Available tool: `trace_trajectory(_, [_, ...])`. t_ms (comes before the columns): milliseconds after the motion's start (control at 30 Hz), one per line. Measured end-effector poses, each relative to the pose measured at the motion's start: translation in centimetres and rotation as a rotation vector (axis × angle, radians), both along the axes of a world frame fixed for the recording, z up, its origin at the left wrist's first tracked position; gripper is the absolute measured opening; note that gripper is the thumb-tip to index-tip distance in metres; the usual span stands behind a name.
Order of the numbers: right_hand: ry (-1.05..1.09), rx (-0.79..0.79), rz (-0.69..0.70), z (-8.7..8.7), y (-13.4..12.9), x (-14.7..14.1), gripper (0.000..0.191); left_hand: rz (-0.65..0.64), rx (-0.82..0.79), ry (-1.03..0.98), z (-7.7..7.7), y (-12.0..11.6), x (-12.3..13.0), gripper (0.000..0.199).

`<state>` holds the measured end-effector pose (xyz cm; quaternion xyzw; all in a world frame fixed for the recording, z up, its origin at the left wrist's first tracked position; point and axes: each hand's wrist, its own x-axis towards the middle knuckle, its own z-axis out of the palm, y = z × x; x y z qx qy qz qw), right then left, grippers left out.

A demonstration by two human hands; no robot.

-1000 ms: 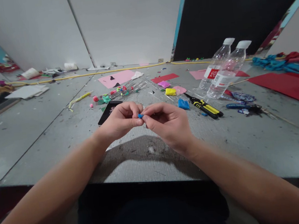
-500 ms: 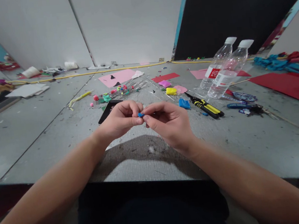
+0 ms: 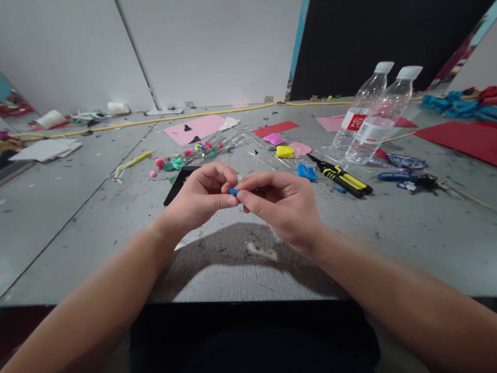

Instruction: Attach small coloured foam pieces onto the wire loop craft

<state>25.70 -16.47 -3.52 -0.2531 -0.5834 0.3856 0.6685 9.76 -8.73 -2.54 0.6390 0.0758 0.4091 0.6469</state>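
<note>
A tiny lump of blue modelling clay [image 3: 233,192] is pinched between the fingertips of both hands, above the near middle of the table. My left hand [image 3: 202,196] grips it from the left with thumb and fingers closed. From the right, my right hand [image 3: 281,200] pinches the same lump; its lower fingers are curled and partly hidden. Beyond my right hand lies a larger blue clay packet [image 3: 307,172], with a yellow packet [image 3: 284,152] and a pink-purple packet [image 3: 274,140] farther back. Behind my left hand a black tray [image 3: 176,185] is partly covered.
Yellow-and-black pliers [image 3: 341,177] lie right of the hands. Two clear plastic bottles [image 3: 367,128] stand behind them. Small coloured clay pieces [image 3: 177,163] and clear sticks are scattered beyond the tray. Red paper [image 3: 477,145] lies at the right, pink paper [image 3: 195,129] at the back.
The blue clay looks smaller and more covered by the fingertips. My left fingers have shifted slightly upward; both hands otherwise stay in place.
</note>
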Motion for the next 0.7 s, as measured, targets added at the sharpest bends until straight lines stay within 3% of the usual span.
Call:
trace_trajectory(233, [0.002, 0.000, -0.051, -0.21, 0.13, -0.07, 0.011, 0.064, 0.018, -0.021, -0.34, 0.22, -0.10, 0.029])
trace_trajectory(700, [-0.015, 0.043, -0.074, -0.49, 0.37, -0.05, 0.017, 0.057, 0.064, -0.006, -0.06, 0.10, -0.23, 0.018])
